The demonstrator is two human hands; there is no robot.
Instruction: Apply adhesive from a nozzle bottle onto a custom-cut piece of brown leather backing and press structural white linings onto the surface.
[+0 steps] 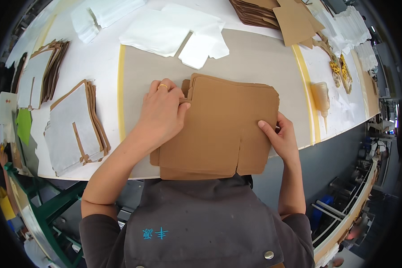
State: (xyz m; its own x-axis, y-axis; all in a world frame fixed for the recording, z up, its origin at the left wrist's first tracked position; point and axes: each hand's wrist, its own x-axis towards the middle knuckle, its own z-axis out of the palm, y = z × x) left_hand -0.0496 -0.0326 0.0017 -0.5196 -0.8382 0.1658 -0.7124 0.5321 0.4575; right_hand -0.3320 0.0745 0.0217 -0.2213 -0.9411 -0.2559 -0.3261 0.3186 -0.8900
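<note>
A small stack of flat brown cut panels (223, 120) lies in front of me, its near end reaching over the table's front edge. The panels look like card or leather; which, I cannot tell. A slit runs up from their near edge. My left hand (163, 109), with a ring on one finger, is closed on the stack's upper left side, thumb and fingers pinching a narrow edge there. On the right side, my right hand (281, 138) grips the stack with the thumb on top and the fingers partly hidden behind the edge.
Two stacks of pale-faced brown panels (78, 120) lie at the left. White cut pieces (169, 31) spread at the far side, with more brown panels (295, 24) at far right. A narrow-nozzled bottle (320, 98) and yellow-wrapped scissors (339, 71) lie right.
</note>
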